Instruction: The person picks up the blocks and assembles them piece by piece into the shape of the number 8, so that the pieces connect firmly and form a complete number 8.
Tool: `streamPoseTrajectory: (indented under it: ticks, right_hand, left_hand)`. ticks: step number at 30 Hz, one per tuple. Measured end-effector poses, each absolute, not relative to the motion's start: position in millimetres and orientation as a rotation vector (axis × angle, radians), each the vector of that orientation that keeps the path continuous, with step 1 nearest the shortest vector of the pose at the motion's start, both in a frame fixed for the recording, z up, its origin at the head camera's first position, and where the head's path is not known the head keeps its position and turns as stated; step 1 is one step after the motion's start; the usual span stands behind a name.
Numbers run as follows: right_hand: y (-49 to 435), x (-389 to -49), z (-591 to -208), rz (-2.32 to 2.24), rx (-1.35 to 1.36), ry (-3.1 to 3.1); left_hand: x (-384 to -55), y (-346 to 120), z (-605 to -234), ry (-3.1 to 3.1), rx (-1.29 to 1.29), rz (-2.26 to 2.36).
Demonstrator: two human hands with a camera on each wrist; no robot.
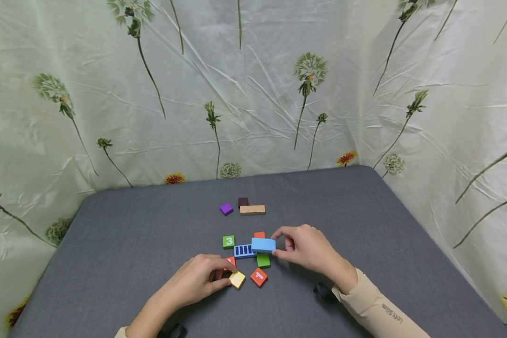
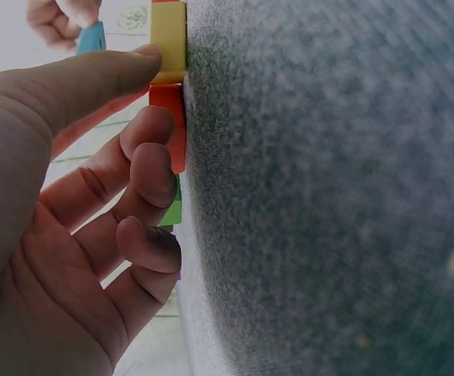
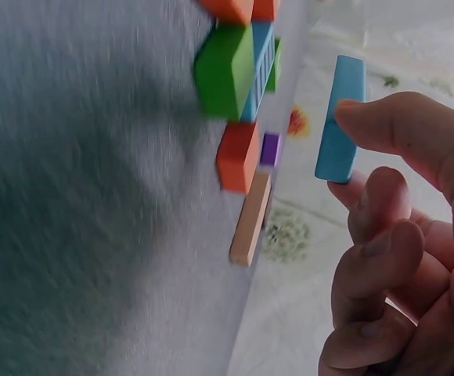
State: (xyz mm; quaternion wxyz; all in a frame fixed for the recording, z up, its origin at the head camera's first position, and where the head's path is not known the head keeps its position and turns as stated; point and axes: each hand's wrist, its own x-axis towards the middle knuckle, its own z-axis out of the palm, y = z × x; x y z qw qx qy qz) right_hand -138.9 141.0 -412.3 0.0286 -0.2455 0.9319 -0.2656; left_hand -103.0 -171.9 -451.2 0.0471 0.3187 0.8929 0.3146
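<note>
My right hand [image 1: 306, 246] pinches a plain light-blue block [image 1: 263, 245] by its end. In the right wrist view the blue block [image 3: 340, 117] hangs above the table between thumb and fingers. Low on the table, my left hand [image 1: 196, 277] pinches a yellow block [image 1: 237, 280] between thumb and index finger. A red block [image 1: 230, 263] sits right behind it, partly hidden by the fingers. Near the raised block, a blue block with dark slots [image 1: 244, 251] lies between a green block with a 3 [image 1: 228, 242] and another green block [image 1: 263, 260].
A red block with a 1 [image 1: 259, 277] lies right of the yellow one. An orange block [image 1: 259, 234] shows behind the raised block. Farther back are a purple block [image 1: 226, 209], a dark brown block [image 1: 242, 202] and a long tan block [image 1: 252, 210]. A flowered curtain [image 1: 253, 94] borders the grey table [image 1: 152, 225].
</note>
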Motion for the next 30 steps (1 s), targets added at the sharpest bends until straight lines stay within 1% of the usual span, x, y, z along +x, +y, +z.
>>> streamPoseTrajectory:
  ticks: [8,16,30]
  right_hand:
    - [136,-109,-412,-0.795,-0.856,2.803]
    - [128,-87,-420,-0.79,-0.959,2.731]
    - [116,-73,-435,-0.62,-1.005,2.72]
  left_hand:
    - [-104,-172,-451,2.695,0.943,0.958]
    - [-106,-172,-449,2.676,0.932,0.949]
    - [-107,-172,-448,2.675,0.916,0.936]
